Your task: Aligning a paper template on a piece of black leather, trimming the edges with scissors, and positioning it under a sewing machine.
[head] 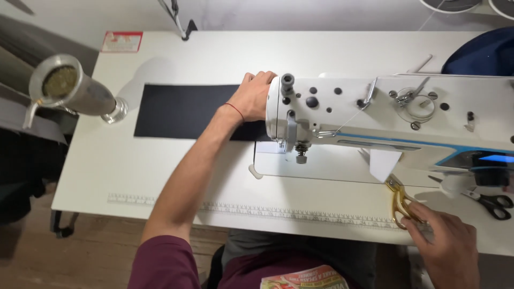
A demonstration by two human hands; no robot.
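Cloth (pixel 182 111), a flat black rectangle, lies on the white table (pixel 107 166), its long side running left to right toward the sewing machine (pixel 385 115). At the far left a metal lamp (pixel 72 88) leans in over the table's corner, just short of the cloth's left edge. A red-and-white sticker (pixel 122 41) sits on the table's back edge, and a printed ruler strip (pixel 257 212) runs along the front edge.

The left hand (pixel 254 96) rests on the right end of the cloth, right beside the machine's head. Its fingers (pixel 263 77) are held together and curled lightly downward, pressing on the cloth rather than gripping it; the fingertips are hidden behind the machine head, so how they sit there cannot be told. A thin red string (pixel 234 110) circles the wrist.

The cloth's right end passes under the hand toward the needle (pixel 301 155), which hangs over the machine bed.

Farther right, gold scissors (pixel 399 199) lie on the table's front edge, blades pointing up toward the machine. The right hand (pixel 447 243) has its fingers (pixel 415 225) bent loosely and partly closed, tips touching the scissors' handles; a firm grip cannot be told. Black-handled scissors (pixel 492 203) lie near the right edge, apart from the hand. A dark blue bundle (pixel 482 53) sits behind the machine.
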